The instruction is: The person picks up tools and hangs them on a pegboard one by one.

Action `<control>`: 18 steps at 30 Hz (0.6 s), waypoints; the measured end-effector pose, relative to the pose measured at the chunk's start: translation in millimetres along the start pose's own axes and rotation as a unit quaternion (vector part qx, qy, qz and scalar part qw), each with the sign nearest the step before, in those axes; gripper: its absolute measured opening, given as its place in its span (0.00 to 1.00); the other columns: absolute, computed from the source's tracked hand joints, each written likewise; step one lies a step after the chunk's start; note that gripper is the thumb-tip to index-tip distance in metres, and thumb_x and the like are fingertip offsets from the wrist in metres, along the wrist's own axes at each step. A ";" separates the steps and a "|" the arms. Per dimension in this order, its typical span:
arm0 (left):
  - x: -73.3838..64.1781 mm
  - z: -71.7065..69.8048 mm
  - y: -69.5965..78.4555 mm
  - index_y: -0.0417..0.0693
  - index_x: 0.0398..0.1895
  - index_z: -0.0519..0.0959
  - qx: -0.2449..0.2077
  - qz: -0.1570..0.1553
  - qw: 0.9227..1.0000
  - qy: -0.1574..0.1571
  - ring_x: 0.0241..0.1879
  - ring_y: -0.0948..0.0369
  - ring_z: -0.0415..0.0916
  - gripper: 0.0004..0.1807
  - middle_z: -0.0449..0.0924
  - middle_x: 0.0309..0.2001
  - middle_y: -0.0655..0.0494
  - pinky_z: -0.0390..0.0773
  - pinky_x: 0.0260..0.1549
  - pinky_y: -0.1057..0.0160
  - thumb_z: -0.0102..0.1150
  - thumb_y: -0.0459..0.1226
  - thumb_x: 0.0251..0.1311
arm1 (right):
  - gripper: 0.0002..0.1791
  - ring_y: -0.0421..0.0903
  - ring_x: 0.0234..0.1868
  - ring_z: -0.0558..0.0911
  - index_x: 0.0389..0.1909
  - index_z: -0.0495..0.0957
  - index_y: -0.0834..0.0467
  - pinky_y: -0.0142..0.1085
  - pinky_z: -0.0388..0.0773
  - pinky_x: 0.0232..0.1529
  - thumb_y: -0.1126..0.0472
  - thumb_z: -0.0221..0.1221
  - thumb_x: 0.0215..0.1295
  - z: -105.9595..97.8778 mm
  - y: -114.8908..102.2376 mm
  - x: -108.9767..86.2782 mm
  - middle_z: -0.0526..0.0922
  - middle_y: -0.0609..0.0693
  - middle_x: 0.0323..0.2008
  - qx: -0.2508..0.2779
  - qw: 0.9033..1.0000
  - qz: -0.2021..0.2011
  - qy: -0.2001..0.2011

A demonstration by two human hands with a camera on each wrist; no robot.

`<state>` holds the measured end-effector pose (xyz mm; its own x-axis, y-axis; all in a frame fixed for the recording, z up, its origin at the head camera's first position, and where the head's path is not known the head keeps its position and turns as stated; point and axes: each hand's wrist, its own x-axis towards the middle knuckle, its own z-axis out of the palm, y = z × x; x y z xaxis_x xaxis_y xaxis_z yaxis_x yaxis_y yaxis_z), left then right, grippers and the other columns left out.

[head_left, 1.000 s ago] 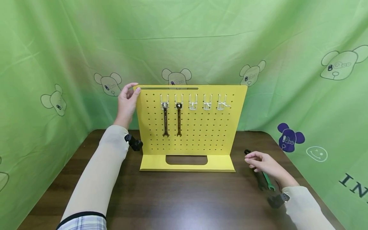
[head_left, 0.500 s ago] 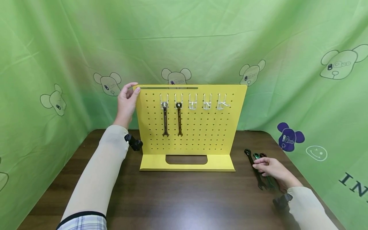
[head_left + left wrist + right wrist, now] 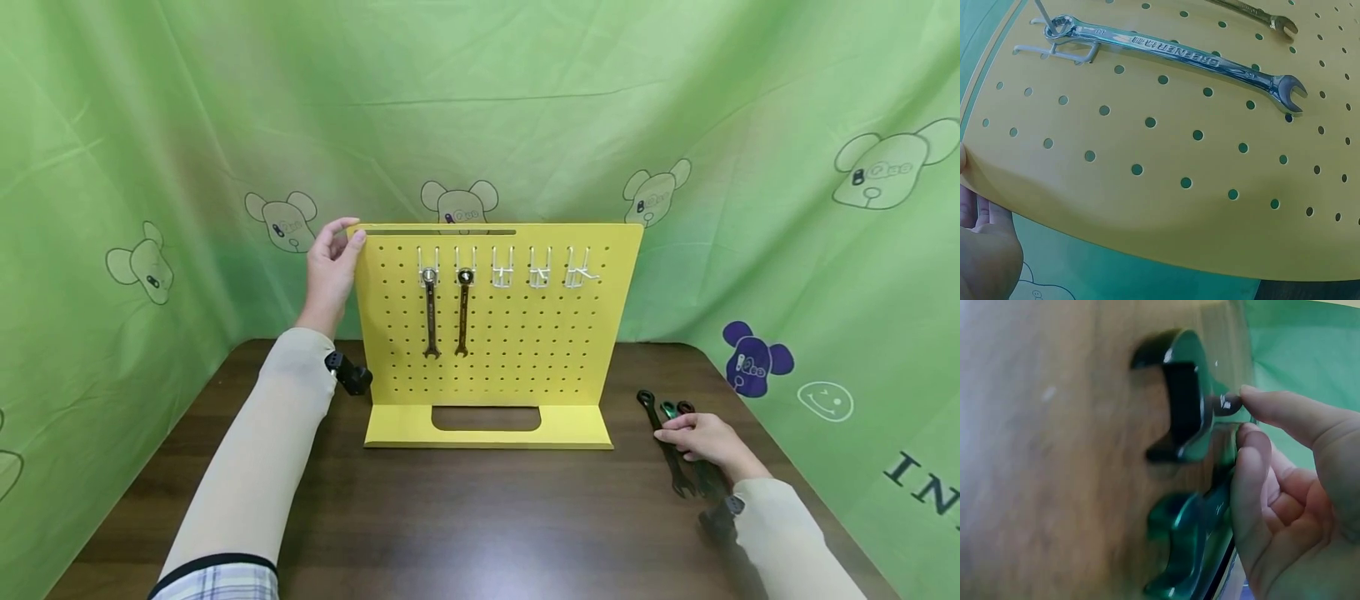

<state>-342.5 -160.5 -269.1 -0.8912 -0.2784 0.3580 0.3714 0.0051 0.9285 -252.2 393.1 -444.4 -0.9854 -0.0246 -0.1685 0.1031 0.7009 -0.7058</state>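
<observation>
You can read the big letters "IN" [image 3: 935,493] on the green curtain [image 3: 480,125] to your right. The lettering [image 3: 1160,47] on your hanging wrench [image 3: 1179,52] and the printed mouse heads [image 3: 750,364] is too unclear.

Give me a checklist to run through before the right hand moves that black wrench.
1. Board steadied: ok. The left hand grips the upper left corner of the yellow pegboard.
2. Hung tools on their hooks: ok. The silver wrench and the dark wrench hang from the two leftmost hooks.
3. Free hook available: ok. The middle hook holds nothing.
4. Fingers on the tool: ok. The right hand pinches the black wrench by its shaft; how firmly, cannot tell.
5. Clear of its neighbor: cannot tell. Its open end sits apart from that of the green wrench, but the hand hides part of the shafts.
</observation>
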 end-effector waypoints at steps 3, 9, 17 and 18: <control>-0.1 -0.4 -1.3 0.51 0.61 0.77 -0.001 0.001 1.000 0.001 0.43 0.60 0.76 0.18 0.78 0.46 0.54 0.81 0.45 0.62 0.60 0.42 0.70 | 0.24 0.44 0.35 0.80 0.46 0.80 0.72 0.37 0.84 0.34 0.52 0.67 0.65 0.1 -2.0 1.6 0.83 0.53 0.38 -0.004 1.000 0.019 0.000; -1.1 -0.2 -1.1 0.52 0.60 0.77 0.001 0.001 1.000 0.000 0.42 0.60 0.76 0.17 0.78 0.46 0.54 0.80 0.44 0.62 0.60 0.42 0.70 | 0.19 0.42 0.30 0.78 0.35 0.83 0.66 0.34 0.84 0.30 0.52 0.68 0.63 1.0 -2.4 3.5 0.79 0.48 0.30 -0.003 0.999 0.041 0.003; -2.6 -0.7 2.5 0.56 0.58 0.78 0.000 -0.006 1.000 0.003 0.43 0.60 0.76 0.15 0.78 0.46 0.54 0.80 0.45 0.61 0.59 0.43 0.70 | 0.21 0.41 0.24 0.76 0.15 0.70 0.51 0.32 0.82 0.27 0.53 0.67 0.62 4.0 -8.4 2.5 0.72 0.43 0.17 -0.017 0.999 0.043 0.016; -2.7 -0.7 2.9 0.56 0.58 0.78 -0.001 -0.006 1.000 0.003 0.43 0.60 0.76 0.15 0.78 0.46 0.54 0.80 0.45 0.61 0.60 0.42 0.70 | 0.22 0.41 0.24 0.76 0.14 0.68 0.50 0.33 0.82 0.27 0.53 0.67 0.61 4.4 -8.9 2.5 0.71 0.43 0.16 -0.020 0.999 0.042 0.017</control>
<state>-338.9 -160.4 -267.5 -0.8941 -0.2834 0.3468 0.3615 0.0003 0.9324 -255.0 383.6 -441.6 -0.9778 0.0590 -0.2010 0.1800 0.7277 -0.6618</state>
